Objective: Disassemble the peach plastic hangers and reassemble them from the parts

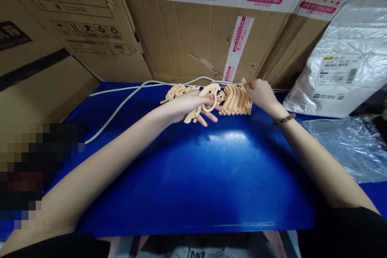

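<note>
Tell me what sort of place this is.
Probably a packing or storage area: printed cardboard boxes behind a blue tabletop, and a white mailing bag with a shipping label.

My bare left hand [186, 102] stretched toward twelve o'clock, fingers extended; my bare right hand [262, 93], fingers curled, toward one.

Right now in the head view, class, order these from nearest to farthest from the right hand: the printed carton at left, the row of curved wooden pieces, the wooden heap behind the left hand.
1. Row of curved wooden pieces: right beside the right hand.
2. Wooden heap: behind the left hand.
3. Printed carton: far left.
</note>
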The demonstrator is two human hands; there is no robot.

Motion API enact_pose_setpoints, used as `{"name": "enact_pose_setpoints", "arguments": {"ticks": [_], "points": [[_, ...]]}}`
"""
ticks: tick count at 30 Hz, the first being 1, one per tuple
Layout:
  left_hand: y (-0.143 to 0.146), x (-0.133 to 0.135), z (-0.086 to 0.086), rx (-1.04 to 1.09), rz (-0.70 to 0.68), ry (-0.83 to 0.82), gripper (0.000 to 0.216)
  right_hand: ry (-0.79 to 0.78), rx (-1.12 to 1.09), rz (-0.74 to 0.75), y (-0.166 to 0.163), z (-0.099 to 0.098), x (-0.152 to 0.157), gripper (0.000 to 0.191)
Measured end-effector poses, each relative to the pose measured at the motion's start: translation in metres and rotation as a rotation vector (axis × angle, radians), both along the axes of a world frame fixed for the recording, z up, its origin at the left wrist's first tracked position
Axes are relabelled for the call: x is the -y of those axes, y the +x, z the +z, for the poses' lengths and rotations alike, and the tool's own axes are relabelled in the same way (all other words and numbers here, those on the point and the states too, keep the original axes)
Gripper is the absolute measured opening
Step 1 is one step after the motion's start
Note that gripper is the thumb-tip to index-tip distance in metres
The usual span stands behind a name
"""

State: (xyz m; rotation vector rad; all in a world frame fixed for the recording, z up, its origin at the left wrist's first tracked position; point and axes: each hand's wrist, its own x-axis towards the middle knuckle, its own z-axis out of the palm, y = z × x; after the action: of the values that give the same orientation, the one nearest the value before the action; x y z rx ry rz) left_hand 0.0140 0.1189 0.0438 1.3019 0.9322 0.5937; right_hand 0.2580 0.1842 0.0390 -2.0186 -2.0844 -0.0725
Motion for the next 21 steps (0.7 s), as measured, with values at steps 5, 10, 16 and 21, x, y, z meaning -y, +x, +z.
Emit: {"name": "enact_pose_setpoints", "arguments": {"ticks": [5,10,16,21], "points": [[-0.001,0.002,0.001,0.025,-0.009,-0.039,0.034,0.040,0.060,-0.013,-0.006,-0.011,-0.002,0.043],[0.000,0.003,0.001,-0.008,-0.039,-0.010,0.032,0.051,0.096,0.001,-0.007,-0.013,-0.001,0.043],[0.001,0.004,0.003,-0.044,-0.056,-0.004,0.038,0.025,0.113,0.020,-0.006,-0.013,0.001,0.042],[0.001,0.004,0.004,-0.052,-0.049,0.010,0.039,-0.013,0.141,0.044,-0.005,-0.014,0.000,0.041]]}}
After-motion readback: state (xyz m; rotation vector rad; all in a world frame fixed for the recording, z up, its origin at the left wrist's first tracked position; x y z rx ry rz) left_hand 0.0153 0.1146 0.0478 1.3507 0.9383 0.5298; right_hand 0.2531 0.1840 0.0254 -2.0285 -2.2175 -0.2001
